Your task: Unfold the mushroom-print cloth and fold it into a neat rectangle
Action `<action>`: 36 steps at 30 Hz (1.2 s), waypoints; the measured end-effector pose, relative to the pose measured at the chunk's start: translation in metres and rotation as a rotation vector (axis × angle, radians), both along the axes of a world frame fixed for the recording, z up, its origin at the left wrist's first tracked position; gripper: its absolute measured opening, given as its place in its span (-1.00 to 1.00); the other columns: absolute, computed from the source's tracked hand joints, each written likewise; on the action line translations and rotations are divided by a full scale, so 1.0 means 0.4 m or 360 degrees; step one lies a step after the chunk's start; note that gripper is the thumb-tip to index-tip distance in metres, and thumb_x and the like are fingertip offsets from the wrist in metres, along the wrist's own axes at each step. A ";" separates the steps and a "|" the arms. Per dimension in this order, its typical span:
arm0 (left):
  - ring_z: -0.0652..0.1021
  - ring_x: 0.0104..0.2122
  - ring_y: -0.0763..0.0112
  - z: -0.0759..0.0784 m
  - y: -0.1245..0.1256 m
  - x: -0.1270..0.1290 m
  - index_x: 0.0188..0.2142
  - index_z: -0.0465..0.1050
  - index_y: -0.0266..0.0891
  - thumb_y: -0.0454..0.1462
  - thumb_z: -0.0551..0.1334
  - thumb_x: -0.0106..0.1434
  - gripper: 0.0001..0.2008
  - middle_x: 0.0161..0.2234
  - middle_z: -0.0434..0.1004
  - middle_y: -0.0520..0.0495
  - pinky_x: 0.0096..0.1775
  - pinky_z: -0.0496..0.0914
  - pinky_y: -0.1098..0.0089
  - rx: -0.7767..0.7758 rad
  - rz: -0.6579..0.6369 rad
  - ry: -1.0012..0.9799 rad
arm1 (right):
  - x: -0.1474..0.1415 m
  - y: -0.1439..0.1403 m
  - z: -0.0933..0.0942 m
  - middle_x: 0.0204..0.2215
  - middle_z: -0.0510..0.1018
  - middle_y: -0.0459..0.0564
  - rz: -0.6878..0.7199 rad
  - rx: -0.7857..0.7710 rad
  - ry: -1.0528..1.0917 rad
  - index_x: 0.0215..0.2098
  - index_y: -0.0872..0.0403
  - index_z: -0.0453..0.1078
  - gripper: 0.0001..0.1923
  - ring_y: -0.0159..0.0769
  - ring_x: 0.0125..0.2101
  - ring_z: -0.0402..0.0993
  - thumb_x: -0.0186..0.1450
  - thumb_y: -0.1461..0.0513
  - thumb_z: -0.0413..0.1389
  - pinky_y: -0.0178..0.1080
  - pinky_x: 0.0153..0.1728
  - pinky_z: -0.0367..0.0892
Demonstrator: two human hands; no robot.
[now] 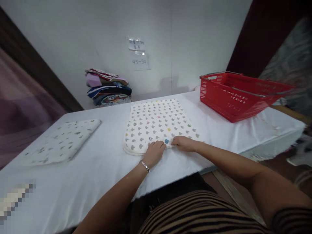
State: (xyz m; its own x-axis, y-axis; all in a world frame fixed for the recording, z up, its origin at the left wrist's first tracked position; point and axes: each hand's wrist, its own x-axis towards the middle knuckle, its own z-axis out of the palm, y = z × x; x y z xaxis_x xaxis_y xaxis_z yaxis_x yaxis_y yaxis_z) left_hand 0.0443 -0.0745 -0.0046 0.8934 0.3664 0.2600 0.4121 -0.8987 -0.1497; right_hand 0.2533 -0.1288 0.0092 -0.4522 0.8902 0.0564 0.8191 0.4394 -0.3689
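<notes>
A white folded cloth (158,122) printed with small grey and coloured mushrooms lies flat on the table in front of me. My left hand (154,153), with a silver bracelet at the wrist, has its fingers closed at the middle of the cloth's near edge. Just to the right, my right hand (184,143) pinches the same edge with curled fingers. Several layers show along that edge at its rounded left corner. The fingertips of both hands are partly hidden.
Another folded white cloth (62,143) lies on the left of the white-covered table (102,182). A red plastic basket (234,100) with metal handles stands at the back right. Colourful folded fabrics (109,89) are stacked by the wall, below paper signs (140,61).
</notes>
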 end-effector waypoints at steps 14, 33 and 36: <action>0.46 -0.27 0.37 0.008 0.029 0.014 -0.21 0.36 -0.21 -0.38 0.07 0.20 -0.81 -0.30 0.46 -0.03 -0.24 0.33 0.37 -0.0392 0.0045 -0.0218 | 0.020 -0.098 -0.053 -0.19 0.42 0.05 -0.0356 0.0565 -0.0447 0.03 0.09 0.24 -0.71 -0.24 -0.21 0.26 0.35 0.29 -0.10 -0.20 -0.21 0.16; 0.46 -0.26 0.37 0.018 0.031 0.018 -0.21 0.39 -0.21 -0.37 0.06 0.20 -0.80 -0.29 0.47 -0.04 -0.23 0.35 0.36 -0.0490 0.0049 -0.0190 | 0.246 -0.211 -0.054 -0.16 0.45 0.12 -0.0761 0.0616 -0.0183 -0.07 0.13 0.29 -0.71 -0.23 -0.12 0.34 0.22 0.34 -0.02 -0.15 -0.14 0.29; 0.46 -0.27 0.37 0.018 0.031 0.019 -0.22 0.39 -0.20 -0.36 0.05 0.20 -0.80 -0.29 0.47 -0.03 -0.25 0.35 0.36 -0.0481 0.0053 -0.0199 | 0.262 -0.230 -0.046 -0.13 0.43 0.09 -0.0844 0.0576 0.0010 -0.08 0.11 0.28 -0.70 -0.23 -0.12 0.33 0.20 0.27 0.05 -0.15 -0.12 0.28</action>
State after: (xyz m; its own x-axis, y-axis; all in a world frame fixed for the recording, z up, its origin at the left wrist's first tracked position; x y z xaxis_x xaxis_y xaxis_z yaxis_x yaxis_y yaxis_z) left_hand 0.0518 -0.0621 0.0026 0.8478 0.4720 0.2418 0.4402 -0.8806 0.1753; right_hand 0.3581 -0.2208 -0.0091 0.0457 0.9170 0.3962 0.9577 0.0727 -0.2786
